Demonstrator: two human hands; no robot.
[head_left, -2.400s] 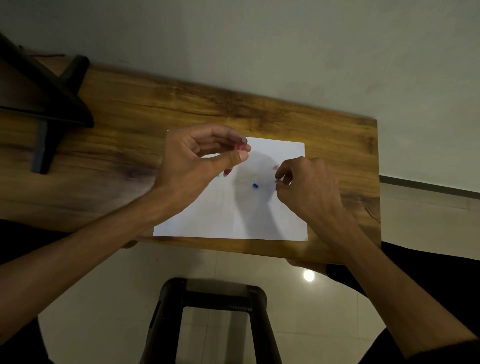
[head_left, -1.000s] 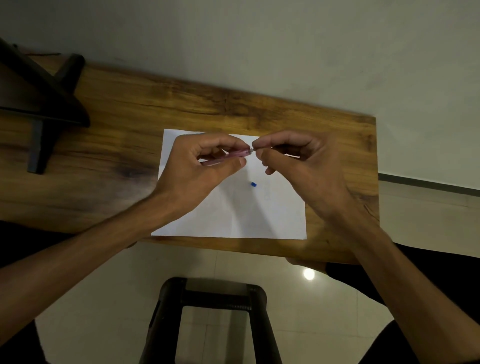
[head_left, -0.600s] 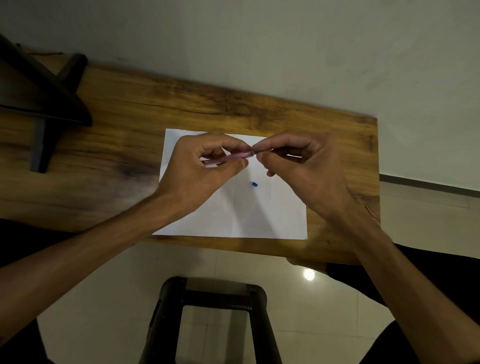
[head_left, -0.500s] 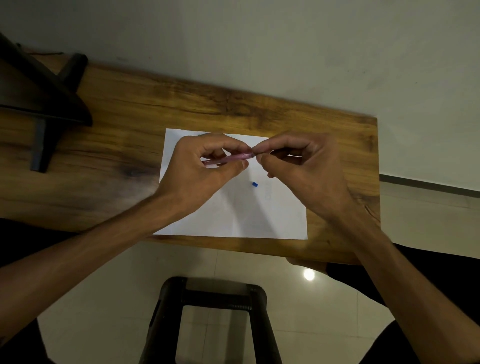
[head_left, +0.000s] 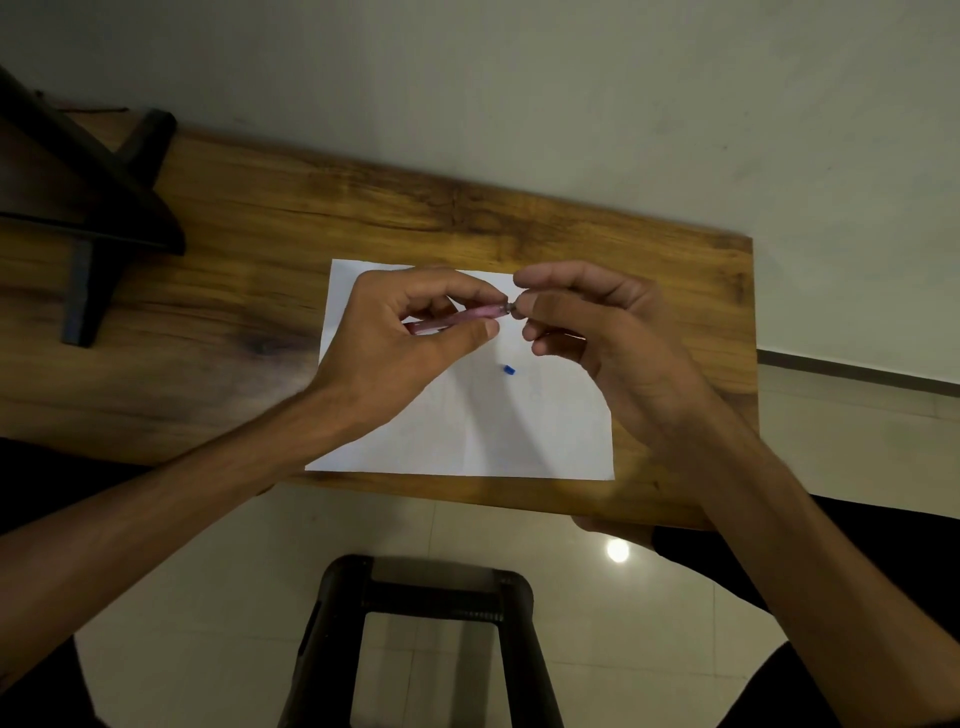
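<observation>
Pink pen (head_left: 478, 314) sits level above the paper (head_left: 467, 431), pinched between the left hand's (head_left: 395, 353) thumb and fingers so its end faces the right hand (head_left: 613, 332). That hand nips a small grey tip (head_left: 511, 309) against the end, probably to fit it. Working over paper likely keeps loose parts findable. I count one pen, one paper, one blue bit (head_left: 507, 370) lying on it.
</observation>
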